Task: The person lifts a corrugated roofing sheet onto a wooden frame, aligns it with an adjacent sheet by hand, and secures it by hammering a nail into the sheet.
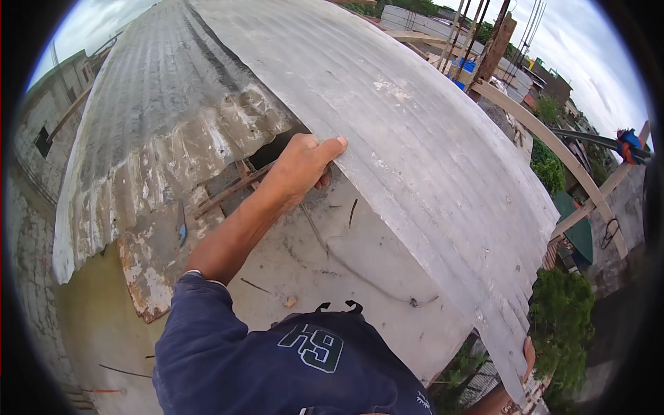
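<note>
A long grey corrugated roofing sheet slants across the view from far left to near right. My left hand is closed on its left edge, thumb on top and fingers curled underneath. At the sheet's near right corner, my right hand grips the edge; most of that hand is hidden behind the metal. To the left lies an older, stained corrugated sheet with a ragged near edge. A dark gap shows between the two sheets, just beyond my left hand.
Below lies a pale concrete surface with a thin wire and loose bits. A blue-handled tool rests on a weathered panel. Wooden beams and upright rebar stand at right, above green foliage. A block wall runs along the left.
</note>
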### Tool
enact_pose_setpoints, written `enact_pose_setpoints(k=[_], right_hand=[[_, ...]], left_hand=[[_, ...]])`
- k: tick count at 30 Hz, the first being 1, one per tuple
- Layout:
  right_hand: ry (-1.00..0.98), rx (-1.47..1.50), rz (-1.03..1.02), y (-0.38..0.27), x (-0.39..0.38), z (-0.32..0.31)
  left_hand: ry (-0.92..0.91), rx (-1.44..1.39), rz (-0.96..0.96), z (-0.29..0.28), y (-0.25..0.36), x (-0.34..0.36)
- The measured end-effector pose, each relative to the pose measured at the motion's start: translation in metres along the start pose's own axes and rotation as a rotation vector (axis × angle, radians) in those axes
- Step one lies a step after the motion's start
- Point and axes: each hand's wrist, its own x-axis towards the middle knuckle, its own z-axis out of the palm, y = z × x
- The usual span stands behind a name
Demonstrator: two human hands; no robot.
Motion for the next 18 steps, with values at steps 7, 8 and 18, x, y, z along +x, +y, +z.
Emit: enact_pose_setpoints(k=[7,8,18], right_hand=[[-0.116,-0.015,0.058,0.011,0.029,-0.019],[-0.256,0.107,0.185,0.013,0.033,-0.018],[-0.334,0.153,0.446,-0.006,-0.047,0.013]], left_hand=[[0.001,0.035,0.028,0.007,0.002,0.016],[0.0,-0.008,0.051,0.007,-0.001,0.016],[-0.041,-0.118,-0.234,-0.017,-0.07,-0.014]])
